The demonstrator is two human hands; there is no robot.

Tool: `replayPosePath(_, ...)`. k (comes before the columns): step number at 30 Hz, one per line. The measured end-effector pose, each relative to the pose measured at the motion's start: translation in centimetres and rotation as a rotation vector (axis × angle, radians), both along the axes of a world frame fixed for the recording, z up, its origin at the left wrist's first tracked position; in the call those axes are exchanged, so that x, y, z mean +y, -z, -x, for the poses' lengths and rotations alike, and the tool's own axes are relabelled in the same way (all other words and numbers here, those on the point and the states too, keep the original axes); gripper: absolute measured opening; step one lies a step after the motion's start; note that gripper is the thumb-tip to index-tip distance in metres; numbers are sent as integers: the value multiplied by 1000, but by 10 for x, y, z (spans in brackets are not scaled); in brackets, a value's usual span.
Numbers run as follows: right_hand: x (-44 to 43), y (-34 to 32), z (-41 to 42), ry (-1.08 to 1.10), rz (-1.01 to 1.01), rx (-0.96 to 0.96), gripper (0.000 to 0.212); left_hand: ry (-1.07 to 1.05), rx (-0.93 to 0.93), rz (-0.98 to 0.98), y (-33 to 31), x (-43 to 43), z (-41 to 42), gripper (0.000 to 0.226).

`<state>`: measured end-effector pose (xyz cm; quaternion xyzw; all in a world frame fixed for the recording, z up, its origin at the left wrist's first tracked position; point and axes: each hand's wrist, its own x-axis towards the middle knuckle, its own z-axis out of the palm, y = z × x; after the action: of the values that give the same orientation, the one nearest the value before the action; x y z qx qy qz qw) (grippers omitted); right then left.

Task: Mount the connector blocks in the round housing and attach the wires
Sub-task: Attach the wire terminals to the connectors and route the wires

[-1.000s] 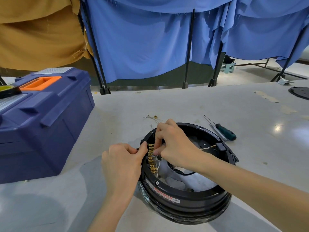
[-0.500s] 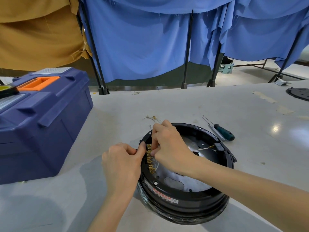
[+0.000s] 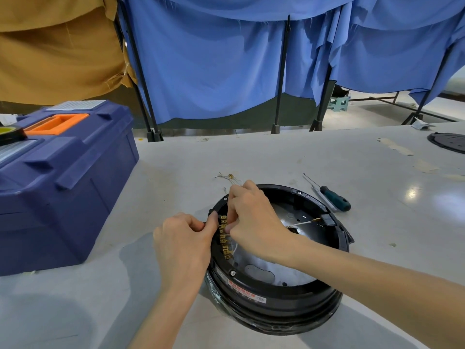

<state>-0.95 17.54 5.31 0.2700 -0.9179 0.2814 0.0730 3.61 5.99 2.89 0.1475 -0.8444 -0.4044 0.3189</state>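
A black round housing (image 3: 284, 302) sits on the grey table in front of me. A row of brass connector terminals (image 3: 224, 239) runs along its left inner wall. My left hand (image 3: 185, 241) grips the housing's left rim beside the terminals, thumb against the edge. My right hand (image 3: 254, 220) reaches over the rim from the right, its fingertips pinching at the upper terminals; a thin white wire (image 3: 232, 244) shows just below them. Another white wire (image 3: 303, 222) with a brass end lies inside the housing, leading to a small black block (image 3: 328, 219) at the right rim.
A dark blue toolbox (image 3: 63, 177) with an orange handle stands at the left. A green-handled screwdriver (image 3: 333, 200) lies right of the housing. Loose thin wires (image 3: 227, 178) lie behind it. A black round plate (image 3: 448, 142) is at the far right table edge. Blue curtains hang behind.
My right hand has shifted slightly up along the terminal row. The left hand keeps its grip on the rim.
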Motion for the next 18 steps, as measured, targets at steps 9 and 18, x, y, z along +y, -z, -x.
replayPosePath(9, 1, 1, 2, 7, 30, -31, 41, -8, 2, 4, 1, 0, 0, 45)
replayPosePath(18, 2, 2, 4, 2, 18, -20, 42, -5, 1, -8, 0, 0, 1, 42)
